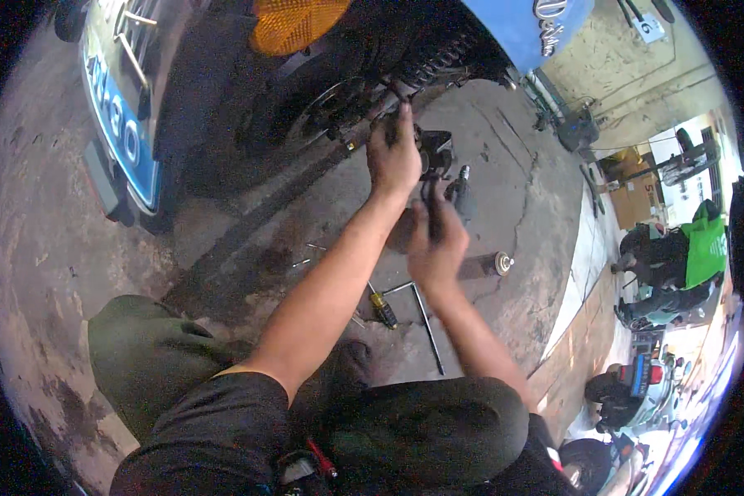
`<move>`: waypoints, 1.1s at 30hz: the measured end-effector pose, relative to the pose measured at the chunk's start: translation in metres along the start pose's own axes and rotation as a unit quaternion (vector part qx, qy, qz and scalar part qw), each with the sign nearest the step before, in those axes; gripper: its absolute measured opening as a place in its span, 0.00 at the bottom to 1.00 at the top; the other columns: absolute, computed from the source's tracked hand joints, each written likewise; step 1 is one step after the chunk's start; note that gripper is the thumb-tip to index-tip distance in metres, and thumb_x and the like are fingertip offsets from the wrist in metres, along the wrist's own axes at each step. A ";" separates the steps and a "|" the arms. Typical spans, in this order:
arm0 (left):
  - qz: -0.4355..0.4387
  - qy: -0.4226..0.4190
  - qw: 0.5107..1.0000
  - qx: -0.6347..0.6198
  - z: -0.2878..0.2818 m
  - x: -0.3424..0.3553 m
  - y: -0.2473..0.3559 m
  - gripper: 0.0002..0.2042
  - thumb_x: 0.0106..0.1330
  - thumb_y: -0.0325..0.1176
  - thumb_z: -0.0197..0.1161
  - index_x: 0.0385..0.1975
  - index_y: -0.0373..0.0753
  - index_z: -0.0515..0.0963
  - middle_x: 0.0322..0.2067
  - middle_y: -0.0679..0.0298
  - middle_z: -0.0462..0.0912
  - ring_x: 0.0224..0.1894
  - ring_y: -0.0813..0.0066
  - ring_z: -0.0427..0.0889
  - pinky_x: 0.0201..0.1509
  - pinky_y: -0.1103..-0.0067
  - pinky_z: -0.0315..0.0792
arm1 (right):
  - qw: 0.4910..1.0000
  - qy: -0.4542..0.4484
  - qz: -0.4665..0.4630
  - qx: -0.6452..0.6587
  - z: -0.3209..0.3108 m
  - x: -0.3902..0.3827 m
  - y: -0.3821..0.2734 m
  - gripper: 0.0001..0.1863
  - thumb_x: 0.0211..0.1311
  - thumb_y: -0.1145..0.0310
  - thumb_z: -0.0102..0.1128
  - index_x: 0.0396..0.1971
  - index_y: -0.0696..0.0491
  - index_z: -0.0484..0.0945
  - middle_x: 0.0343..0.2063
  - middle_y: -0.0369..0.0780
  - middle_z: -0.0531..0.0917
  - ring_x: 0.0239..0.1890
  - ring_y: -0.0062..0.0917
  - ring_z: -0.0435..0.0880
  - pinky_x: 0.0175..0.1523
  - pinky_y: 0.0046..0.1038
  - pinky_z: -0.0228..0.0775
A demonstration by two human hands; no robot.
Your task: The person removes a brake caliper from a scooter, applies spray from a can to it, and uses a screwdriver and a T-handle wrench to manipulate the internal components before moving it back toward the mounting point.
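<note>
Below the raised underside of a motor scooter, both my hands are at a dark mechanical part with a rounded black body. My left hand has its fingers curled at the part's left side, thumb pointing up. My right hand is slightly blurred and closes on the part's lower end with thumb and fingers. Exactly where its fingertips grip is hidden. Just right of the hands lies a dark tool with a silver tip. Above are the scooter's coil spring and wheel.
On the concrete floor lie a yellow-and-black screwdriver, a long metal wrench and small metal pieces. A spray can lies right of my right hand. An orange turn signal and blue plate hang close. Other motorcycles stand right.
</note>
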State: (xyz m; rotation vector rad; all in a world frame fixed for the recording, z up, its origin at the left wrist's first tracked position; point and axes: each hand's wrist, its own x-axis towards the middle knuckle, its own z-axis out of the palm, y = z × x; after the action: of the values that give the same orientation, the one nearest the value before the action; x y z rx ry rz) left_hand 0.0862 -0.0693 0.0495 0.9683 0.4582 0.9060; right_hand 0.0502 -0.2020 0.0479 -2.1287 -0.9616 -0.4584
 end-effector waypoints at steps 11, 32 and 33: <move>0.073 0.075 0.994 0.010 0.003 -0.003 0.003 0.21 0.68 0.46 0.48 0.36 0.30 0.76 0.32 0.53 0.79 0.38 0.64 0.77 0.46 0.72 0.67 | 1.000 -0.025 -0.001 0.013 0.010 0.000 -0.008 0.28 0.46 0.82 0.51 0.54 0.62 0.68 0.35 0.54 0.75 0.36 0.49 0.76 0.44 0.33 0.70; 0.047 0.062 0.995 0.056 0.009 -0.004 -0.009 0.22 0.68 0.46 0.49 0.39 0.29 0.75 0.38 0.47 0.80 0.44 0.53 0.77 0.48 0.68 0.67 | 0.979 -0.081 -0.187 0.033 0.003 0.004 0.090 0.19 0.56 0.78 0.52 0.49 0.63 0.71 0.36 0.54 0.78 0.40 0.45 0.78 0.48 0.31 0.69; 0.016 0.034 0.998 0.042 0.013 -0.008 -0.007 0.22 0.68 0.46 0.49 0.39 0.29 0.75 0.38 0.47 0.80 0.45 0.53 0.77 0.49 0.68 0.67 | 0.979 -0.080 -0.185 0.029 0.004 -0.002 0.090 0.19 0.56 0.78 0.52 0.49 0.63 0.71 0.36 0.54 0.78 0.40 0.45 0.78 0.48 0.31 0.69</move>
State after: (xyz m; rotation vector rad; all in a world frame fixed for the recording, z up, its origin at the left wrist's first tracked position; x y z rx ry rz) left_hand 0.0937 -0.0840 0.0498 1.0256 0.5435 0.9579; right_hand 0.1168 -0.2399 0.0013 -1.9595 -1.4579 -0.4361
